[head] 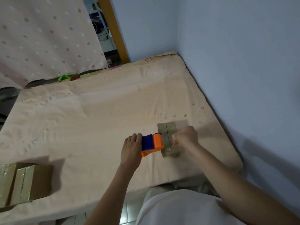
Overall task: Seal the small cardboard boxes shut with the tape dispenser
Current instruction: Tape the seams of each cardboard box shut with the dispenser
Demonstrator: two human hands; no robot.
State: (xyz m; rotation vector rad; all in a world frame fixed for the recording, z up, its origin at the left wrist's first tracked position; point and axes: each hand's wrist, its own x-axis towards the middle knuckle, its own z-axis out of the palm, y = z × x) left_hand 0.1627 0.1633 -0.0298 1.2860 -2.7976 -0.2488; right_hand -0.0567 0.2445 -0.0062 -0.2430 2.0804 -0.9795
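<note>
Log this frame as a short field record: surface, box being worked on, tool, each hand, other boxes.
surface: peach cloth-covered bed
box in work: small flat cardboard box, centre seam visible
tool: blue and orange plastic tape dispenser, at the box's left edge
left hand: holds the dispenser
right hand: fingers curled over the box; whether it pinches tape is unclear
other boxes: taped brown cardboard boxes at the bed's near left

Peach-sheeted mattress (97,119), pale blue walls (235,46), dotted curtain (40,38), wooden doorframe (113,30)
</note>
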